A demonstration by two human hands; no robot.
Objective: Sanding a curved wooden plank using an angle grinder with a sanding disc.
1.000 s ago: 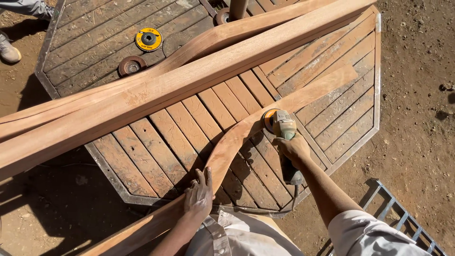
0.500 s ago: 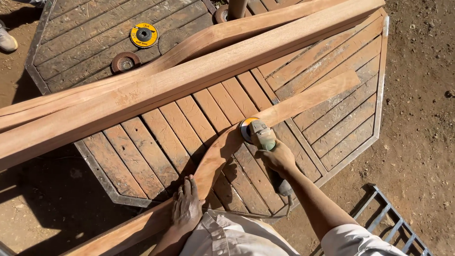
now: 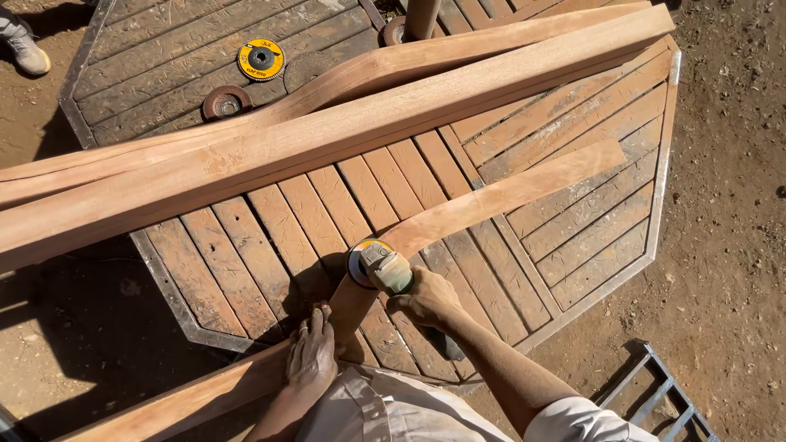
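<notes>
Right hand [image 3: 430, 299] grips angle grinder [image 3: 378, 266] on curved wood strip [image 3: 491, 200] near slatted table's [image 3: 573, 245] near edge; left hand [image 3: 311, 356] presses flat on strip

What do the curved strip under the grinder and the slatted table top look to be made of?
Curved strip: bare, pale reddish wood, looks freshly cut; grain shows, no gloss. Slatted table top: darker weathered wooden slats, dusty, inside what looks like a grey metal rim, though the rim's material is uncertain. The right hand holds the grinder; the left hand presses the strip.
</notes>
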